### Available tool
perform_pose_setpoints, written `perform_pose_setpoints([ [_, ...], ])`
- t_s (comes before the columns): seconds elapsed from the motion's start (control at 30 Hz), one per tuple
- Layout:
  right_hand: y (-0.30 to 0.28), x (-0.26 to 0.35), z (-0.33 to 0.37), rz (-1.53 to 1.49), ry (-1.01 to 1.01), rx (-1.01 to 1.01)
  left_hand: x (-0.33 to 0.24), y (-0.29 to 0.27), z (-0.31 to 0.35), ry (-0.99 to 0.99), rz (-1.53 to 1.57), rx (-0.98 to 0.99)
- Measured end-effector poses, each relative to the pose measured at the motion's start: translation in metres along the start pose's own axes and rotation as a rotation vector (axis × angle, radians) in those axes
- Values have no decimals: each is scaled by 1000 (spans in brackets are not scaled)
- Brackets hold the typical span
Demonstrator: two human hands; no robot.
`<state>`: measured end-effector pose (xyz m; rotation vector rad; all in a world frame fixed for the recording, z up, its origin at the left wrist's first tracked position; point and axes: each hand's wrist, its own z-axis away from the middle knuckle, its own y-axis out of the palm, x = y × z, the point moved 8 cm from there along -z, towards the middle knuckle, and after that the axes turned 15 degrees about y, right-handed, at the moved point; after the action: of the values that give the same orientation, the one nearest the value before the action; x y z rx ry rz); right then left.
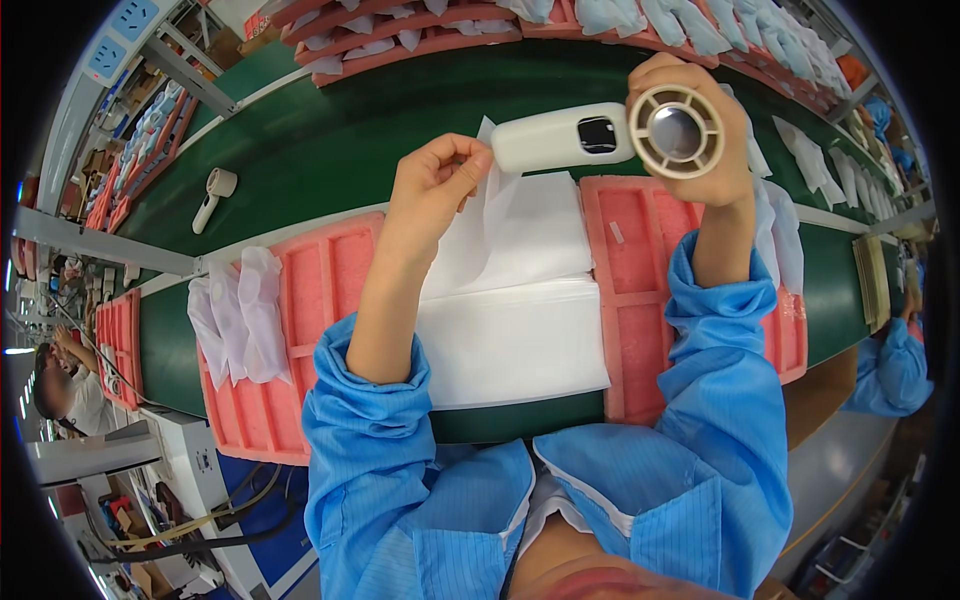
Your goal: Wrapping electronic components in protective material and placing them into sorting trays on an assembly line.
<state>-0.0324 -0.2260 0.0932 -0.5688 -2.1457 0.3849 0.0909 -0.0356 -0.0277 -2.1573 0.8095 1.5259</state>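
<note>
My right hand (738,150) is wrapped round the round, spoked head of a cream handheld fan (550,140). The fan lies sideways in the air, its handle with a small black display pointing left. My left hand (430,190) pinches the raised edge of a thin white bag (498,220), close to the handle's end. That bag rises from a stack of white bags (510,345) lying between two pink foam trays. The handle's tip is beside the bag's upper edge; whether they touch I cannot tell.
The left pink tray (325,275) holds several bagged items (240,310); the right pink tray (630,340) has more at its far side. Another fan (212,195) lies on the green belt (330,150). Stacked pink trays (420,25) line the back. Other people work at both sides.
</note>
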Motion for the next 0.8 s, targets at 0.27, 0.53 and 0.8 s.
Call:
perform_pose_setpoints([
  [0.27, 37, 9, -6, 144, -67, 174, 3, -13, 1, 24, -19, -89],
  [0.53, 61, -2, -6, 242, -59, 71, -8, -13, -1, 101, 206, -201],
  [0.8, 88, -13, -5, 208, -14, 159, 21, -20, -3, 81, -42, -220],
])
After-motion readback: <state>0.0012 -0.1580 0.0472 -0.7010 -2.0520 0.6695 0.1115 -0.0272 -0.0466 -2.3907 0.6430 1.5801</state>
